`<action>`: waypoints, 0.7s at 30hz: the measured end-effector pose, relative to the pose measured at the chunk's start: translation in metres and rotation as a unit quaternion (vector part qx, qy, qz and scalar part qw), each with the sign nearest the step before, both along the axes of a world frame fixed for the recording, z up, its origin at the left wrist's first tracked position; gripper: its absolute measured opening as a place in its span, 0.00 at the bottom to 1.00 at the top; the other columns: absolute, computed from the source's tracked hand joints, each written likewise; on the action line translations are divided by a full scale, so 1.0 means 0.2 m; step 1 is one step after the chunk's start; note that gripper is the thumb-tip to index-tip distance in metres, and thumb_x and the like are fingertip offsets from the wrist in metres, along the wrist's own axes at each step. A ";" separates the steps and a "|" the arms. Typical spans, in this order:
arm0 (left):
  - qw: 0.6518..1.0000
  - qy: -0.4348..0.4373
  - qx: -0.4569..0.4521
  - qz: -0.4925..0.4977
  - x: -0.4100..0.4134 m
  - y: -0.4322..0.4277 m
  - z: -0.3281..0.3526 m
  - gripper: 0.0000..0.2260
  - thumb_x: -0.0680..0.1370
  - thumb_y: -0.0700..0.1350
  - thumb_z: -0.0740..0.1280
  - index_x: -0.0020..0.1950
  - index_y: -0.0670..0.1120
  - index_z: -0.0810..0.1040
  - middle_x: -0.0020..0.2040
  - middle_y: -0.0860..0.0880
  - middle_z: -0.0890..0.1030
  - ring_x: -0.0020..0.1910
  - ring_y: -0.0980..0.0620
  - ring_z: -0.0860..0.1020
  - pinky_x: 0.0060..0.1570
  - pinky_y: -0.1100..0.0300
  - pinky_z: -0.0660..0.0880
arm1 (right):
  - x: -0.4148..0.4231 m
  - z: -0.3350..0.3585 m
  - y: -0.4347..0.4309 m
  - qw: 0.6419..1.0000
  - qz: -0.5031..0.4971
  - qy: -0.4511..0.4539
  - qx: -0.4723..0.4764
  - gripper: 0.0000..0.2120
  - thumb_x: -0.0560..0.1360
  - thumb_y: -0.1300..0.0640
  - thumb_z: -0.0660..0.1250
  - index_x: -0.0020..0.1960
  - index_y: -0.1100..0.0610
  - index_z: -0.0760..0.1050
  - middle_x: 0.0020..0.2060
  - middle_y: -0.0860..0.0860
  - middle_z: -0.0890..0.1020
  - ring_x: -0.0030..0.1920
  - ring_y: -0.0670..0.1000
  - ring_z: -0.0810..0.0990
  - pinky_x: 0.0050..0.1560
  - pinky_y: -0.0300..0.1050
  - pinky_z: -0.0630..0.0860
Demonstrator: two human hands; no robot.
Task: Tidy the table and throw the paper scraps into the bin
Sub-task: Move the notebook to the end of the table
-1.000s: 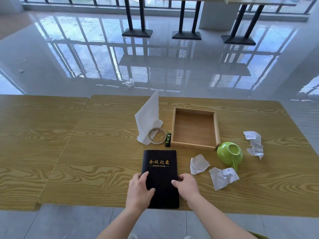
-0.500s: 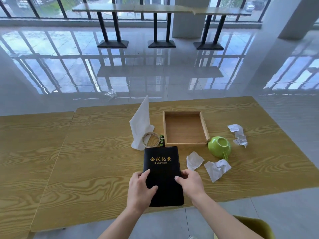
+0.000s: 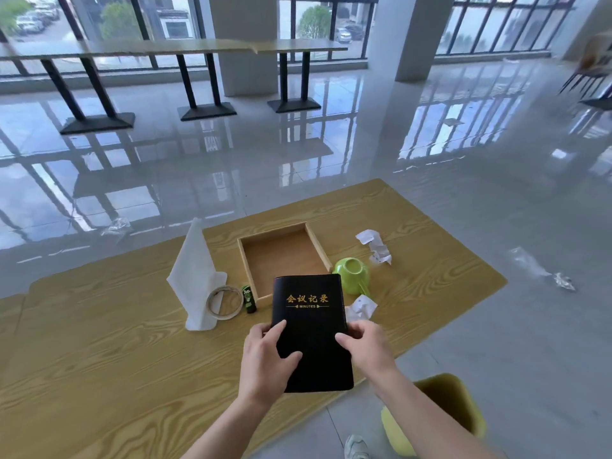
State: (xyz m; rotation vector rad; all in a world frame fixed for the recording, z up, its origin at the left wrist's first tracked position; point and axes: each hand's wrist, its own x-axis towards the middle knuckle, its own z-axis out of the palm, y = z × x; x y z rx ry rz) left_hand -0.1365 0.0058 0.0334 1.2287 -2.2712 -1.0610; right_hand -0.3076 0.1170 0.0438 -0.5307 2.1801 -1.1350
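Note:
A black notebook (image 3: 309,313) with gold lettering is lifted off the wooden table (image 3: 99,352). My left hand (image 3: 265,362) grips its left edge, thumb on the cover. My right hand (image 3: 367,349) grips its right edge. A crumpled paper scrap (image 3: 362,308) lies just right of the notebook, partly hidden by it. Another scrap (image 3: 374,246) lies farther back on the right. A yellow-green bin (image 3: 460,402) stands on the floor under my right forearm.
An empty wooden tray (image 3: 246,263) sits behind the notebook. A green cup (image 3: 351,274) lies on its side next to the tray. A tape roll (image 3: 225,301), a small green tube (image 3: 248,298) and a white cloth (image 3: 195,276) are to the left. Litter (image 3: 561,281) lies on the floor.
Both hands have lifted the notebook off the table and toward the tray. The view has swung right, bringing the bin into sight.

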 end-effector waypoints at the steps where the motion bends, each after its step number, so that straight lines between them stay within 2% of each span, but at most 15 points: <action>1: 1.000 0.002 -0.002 -0.006 -0.06 0.00 0.01 0.31 0.73 0.48 0.75 0.74 0.49 0.70 0.65 0.48 0.72 0.67 0.50 0.69 0.66 0.56 0.69 | -0.05 0.01 0.01 1.000 -0.005 0.004 0.002 0.02 0.74 0.56 0.72 0.46 0.52 0.82 0.41 0.46 0.85 0.44 0.46 0.83 0.42 0.41 0.79; 5: 1.000 0.002 -0.013 -0.026 -0.30 -0.02 0.05 0.31 0.73 0.47 0.75 0.74 0.48 0.70 0.64 0.48 0.72 0.66 0.50 0.69 0.66 0.57 0.70 | -0.27 0.04 0.01 1.000 -0.025 0.001 -0.013 0.04 0.74 0.59 0.72 0.42 0.51 0.81 0.38 0.45 0.85 0.40 0.43 0.83 0.34 0.31 0.74; 8: 1.000 -0.002 -0.018 -0.023 -0.51 -0.03 0.07 0.31 0.73 0.48 0.75 0.74 0.48 0.70 0.64 0.49 0.72 0.66 0.51 0.68 0.66 0.58 0.69 | -0.46 0.04 -0.01 0.999 -0.034 -0.018 -0.013 0.03 0.74 0.60 0.72 0.45 0.52 0.80 0.41 0.46 0.84 0.44 0.45 0.83 0.37 0.33 0.76; 11: 1.000 -0.007 -0.025 -0.014 -0.73 -0.05 0.08 0.31 0.72 0.48 0.75 0.73 0.48 0.71 0.63 0.50 0.72 0.66 0.52 0.69 0.65 0.60 0.67 | -0.69 0.04 -0.04 0.999 -0.037 -0.007 -0.013 0.04 0.74 0.59 0.73 0.44 0.51 0.80 0.40 0.45 0.84 0.42 0.44 0.83 0.37 0.33 0.75; 13: 1.000 -0.012 -0.025 -0.006 -0.87 -0.06 0.09 0.31 0.72 0.48 0.75 0.73 0.48 0.71 0.62 0.51 0.72 0.64 0.52 0.69 0.64 0.61 0.67 | -0.85 0.04 -0.06 0.999 -0.030 -0.003 -0.012 0.03 0.74 0.59 0.73 0.45 0.52 0.80 0.41 0.45 0.84 0.43 0.45 0.83 0.39 0.35 0.77; 18: 1.000 -0.017 -0.021 0.006 -1.20 -0.09 0.11 0.30 0.72 0.48 0.75 0.73 0.49 0.71 0.63 0.50 0.71 0.66 0.51 0.68 0.63 0.62 0.65 | -1.20 0.04 -0.11 1.000 -0.007 -0.003 -0.003 0.04 0.74 0.58 0.73 0.48 0.56 0.81 0.43 0.49 0.85 0.46 0.49 0.83 0.51 0.49 0.81; 21: 1.000 -0.021 -0.020 0.002 -1.35 -0.11 0.12 0.30 0.72 0.49 0.74 0.73 0.49 0.70 0.65 0.49 0.71 0.67 0.51 0.67 0.65 0.60 0.65 | -1.35 0.03 -0.14 1.000 -0.010 -0.002 0.001 0.06 0.74 0.58 0.73 0.50 0.56 0.81 0.45 0.49 0.85 0.47 0.49 0.84 0.52 0.50 0.82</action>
